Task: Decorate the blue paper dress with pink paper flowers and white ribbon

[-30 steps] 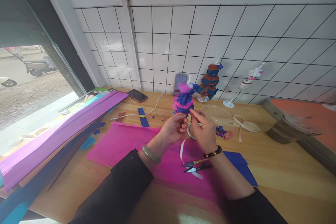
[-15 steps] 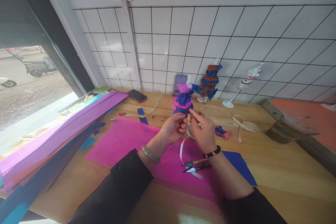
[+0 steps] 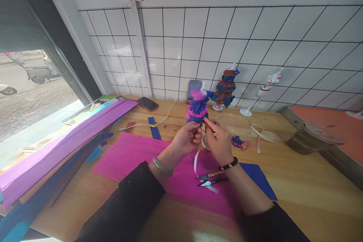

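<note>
Left hand (image 3: 187, 140) is clamping the paper figure (image 3: 196, 110) upright at its base, steadying it while right hand (image 3: 217, 141) fingertips are pinching its lower ruffle, over pink paper (image 3: 136, 155).

wooden table (image 3: 297, 181) | pink paper sheet (image 3: 136, 155) centre | snips (image 3: 210, 179) on it | phone (image 3: 148, 103) far edge | paper rolls (image 3: 65, 141) left edge

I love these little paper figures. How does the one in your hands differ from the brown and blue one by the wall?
The held figure is ruffled in pink and blue; the wall figure in brown and blue. The held figure is gripped between the left hand and right hand; the wall figure stands alone on its white base. Both are layered crepe-paper ruffles.
</note>
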Demonstrator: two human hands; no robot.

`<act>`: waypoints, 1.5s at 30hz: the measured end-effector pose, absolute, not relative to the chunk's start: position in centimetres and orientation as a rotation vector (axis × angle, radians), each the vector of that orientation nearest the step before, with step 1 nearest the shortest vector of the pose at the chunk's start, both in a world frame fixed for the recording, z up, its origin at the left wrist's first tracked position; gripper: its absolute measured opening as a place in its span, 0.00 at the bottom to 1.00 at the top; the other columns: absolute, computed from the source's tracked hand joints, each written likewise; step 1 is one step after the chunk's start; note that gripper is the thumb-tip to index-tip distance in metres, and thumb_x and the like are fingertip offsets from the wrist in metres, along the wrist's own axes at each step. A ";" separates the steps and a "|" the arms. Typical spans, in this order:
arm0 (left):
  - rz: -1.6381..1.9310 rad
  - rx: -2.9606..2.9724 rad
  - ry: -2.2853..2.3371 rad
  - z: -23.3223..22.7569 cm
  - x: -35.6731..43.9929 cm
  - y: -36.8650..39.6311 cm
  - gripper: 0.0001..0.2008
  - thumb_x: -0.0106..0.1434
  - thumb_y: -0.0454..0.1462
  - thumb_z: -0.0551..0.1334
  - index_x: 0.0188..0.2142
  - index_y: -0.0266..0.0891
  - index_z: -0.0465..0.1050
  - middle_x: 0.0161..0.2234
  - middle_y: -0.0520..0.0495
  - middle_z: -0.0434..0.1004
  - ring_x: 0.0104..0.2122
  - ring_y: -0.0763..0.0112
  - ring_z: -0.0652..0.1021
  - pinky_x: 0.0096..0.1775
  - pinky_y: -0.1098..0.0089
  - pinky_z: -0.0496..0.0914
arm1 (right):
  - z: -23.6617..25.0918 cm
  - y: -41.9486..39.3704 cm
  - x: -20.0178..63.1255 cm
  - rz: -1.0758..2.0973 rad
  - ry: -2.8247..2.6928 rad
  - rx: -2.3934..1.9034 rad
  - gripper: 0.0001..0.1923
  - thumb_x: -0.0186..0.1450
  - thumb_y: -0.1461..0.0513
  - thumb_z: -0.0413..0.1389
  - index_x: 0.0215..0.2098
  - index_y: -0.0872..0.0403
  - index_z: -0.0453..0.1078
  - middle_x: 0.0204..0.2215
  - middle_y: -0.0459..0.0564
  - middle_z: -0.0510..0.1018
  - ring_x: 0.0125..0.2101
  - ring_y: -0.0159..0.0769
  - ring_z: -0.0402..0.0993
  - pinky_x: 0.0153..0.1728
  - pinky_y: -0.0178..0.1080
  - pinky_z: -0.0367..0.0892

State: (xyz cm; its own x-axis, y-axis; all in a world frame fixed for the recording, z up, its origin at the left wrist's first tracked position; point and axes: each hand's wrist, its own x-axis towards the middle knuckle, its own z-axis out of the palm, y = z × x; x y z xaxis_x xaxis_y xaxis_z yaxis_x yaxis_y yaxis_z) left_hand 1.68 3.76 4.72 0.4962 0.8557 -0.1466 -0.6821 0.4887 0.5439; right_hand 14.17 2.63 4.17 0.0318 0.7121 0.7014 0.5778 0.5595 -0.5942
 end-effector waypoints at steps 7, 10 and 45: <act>0.972 0.463 0.428 4.7 1.7 3.8 0.03 0.52 0.31 0.60 0.25 0.33 0.65 0.21 0.52 0.65 0.17 0.84 0.62 0.16 0.82 0.53 | 4.2 2.5 14.2 0.158 -1.650 -1.108 0.16 0.63 0.65 0.46 0.45 0.54 0.72 0.35 0.52 0.74 0.35 0.36 0.70 0.36 0.39 0.67; 0.974 0.474 0.417 4.6 1.7 3.8 0.03 0.52 0.31 0.61 0.26 0.33 0.65 0.21 0.52 0.65 0.17 0.84 0.62 0.16 0.82 0.53 | 4.2 2.5 14.1 0.160 -1.652 -1.118 0.16 0.63 0.65 0.46 0.45 0.53 0.71 0.35 0.52 0.74 0.35 0.36 0.70 0.35 0.39 0.67; 1.287 0.758 0.764 4.8 3.6 4.2 0.15 0.47 0.41 0.66 0.20 0.36 0.61 0.14 0.57 0.59 0.13 0.84 0.61 0.16 0.78 0.51 | 4.0 2.7 14.3 0.094 -1.724 -1.128 0.18 0.62 0.66 0.46 0.48 0.52 0.69 0.38 0.53 0.73 0.39 0.38 0.70 0.40 0.42 0.67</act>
